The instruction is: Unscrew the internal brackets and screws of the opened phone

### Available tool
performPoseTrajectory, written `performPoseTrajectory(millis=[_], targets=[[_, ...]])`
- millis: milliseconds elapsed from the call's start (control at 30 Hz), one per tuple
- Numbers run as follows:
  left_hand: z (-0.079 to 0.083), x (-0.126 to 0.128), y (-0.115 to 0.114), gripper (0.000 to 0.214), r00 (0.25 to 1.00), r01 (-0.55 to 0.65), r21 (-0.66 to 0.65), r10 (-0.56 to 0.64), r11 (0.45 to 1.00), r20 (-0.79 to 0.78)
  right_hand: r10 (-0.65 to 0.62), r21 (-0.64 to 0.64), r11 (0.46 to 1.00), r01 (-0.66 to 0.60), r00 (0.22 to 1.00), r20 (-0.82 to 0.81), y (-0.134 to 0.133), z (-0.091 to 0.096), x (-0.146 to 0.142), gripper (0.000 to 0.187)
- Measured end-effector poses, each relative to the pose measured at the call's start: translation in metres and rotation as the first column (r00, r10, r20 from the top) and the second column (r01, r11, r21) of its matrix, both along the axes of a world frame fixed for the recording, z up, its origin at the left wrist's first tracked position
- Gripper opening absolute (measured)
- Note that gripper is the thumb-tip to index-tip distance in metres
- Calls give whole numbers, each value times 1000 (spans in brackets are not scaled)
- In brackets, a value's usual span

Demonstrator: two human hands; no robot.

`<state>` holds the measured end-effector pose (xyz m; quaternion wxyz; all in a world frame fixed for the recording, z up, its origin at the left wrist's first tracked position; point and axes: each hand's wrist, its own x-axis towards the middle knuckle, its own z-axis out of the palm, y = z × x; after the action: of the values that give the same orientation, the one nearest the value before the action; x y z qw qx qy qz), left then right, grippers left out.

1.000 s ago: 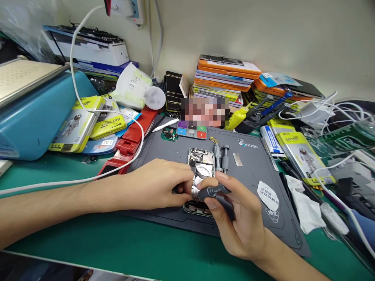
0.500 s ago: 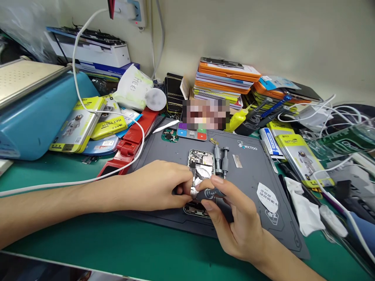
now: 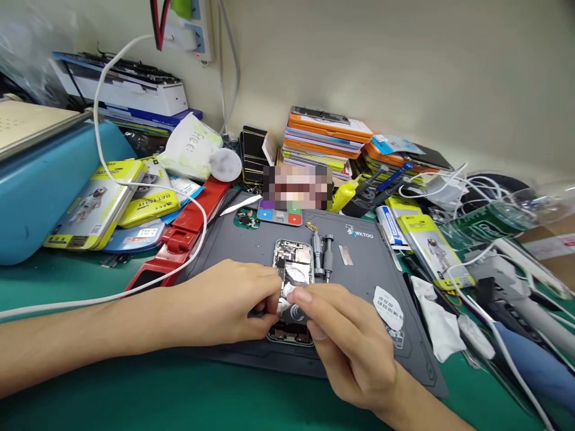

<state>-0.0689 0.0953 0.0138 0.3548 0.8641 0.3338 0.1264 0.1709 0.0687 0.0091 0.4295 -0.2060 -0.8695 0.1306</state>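
An opened smartphone (image 3: 293, 254) lies on the grey work mat (image 3: 233, 263), its circuit boards and metal parts bare. My left hand (image 3: 251, 296) is closed at the phone's left edge, thumb and fingers pinched together. What they hold, if anything, is hidden. My right hand (image 3: 353, 335) grips a dark grey screwdriver (image 3: 297, 313) over the lower half of the phone. Its ringed handle shows between the hands, but the tip is hidden. Two more grey screwdrivers (image 3: 328, 254) lie just beyond the phone's right edge.
A multicoloured tray (image 3: 281, 216) and a small green circuit board (image 3: 247, 219) lie behind the phone. A red clamp-like tool (image 3: 179, 239) and a white cable (image 3: 203, 233) are at left. Yellow battery boxes (image 3: 433, 251) stand at right; stacked orange cases (image 3: 327, 129) line the wall.
The camera view has shifted, so the scene sits lower and further left. My right hand has tilted the screwdriver handle and its fingers have closed in nearer the left hand.
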Motion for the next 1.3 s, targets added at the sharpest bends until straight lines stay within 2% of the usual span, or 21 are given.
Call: performPoseTrajectory(millis=[200,333,667,1067,1167,1300], targets=[[-3,0,0,14,999,25,14,-25,1000,39,-44,-45,998,45,999,8,-4,3,0,61],[-5,2,-2,13,1000,-2,28,2,1000,22,-76,-48,996,76,997,1,-5,4,1,58],[-6,2,-1,15,1000,-1,60,0,998,18,14,-80,997,-14,1000,-7,-3,-2,0,64],[-6,1,1,17,999,6,24,-7,1000,41,-24,-49,998,25,999,27,-1,-3,-1,57],[1,-1,4,12,1000,14,-25,-14,1000,27,-13,-27,1000,14,999,34,0,-4,-2,56],[12,-8,16,11,998,-15,-228,27,974,51,-4,-6,1000,4,999,43,1,-7,-3,56]])
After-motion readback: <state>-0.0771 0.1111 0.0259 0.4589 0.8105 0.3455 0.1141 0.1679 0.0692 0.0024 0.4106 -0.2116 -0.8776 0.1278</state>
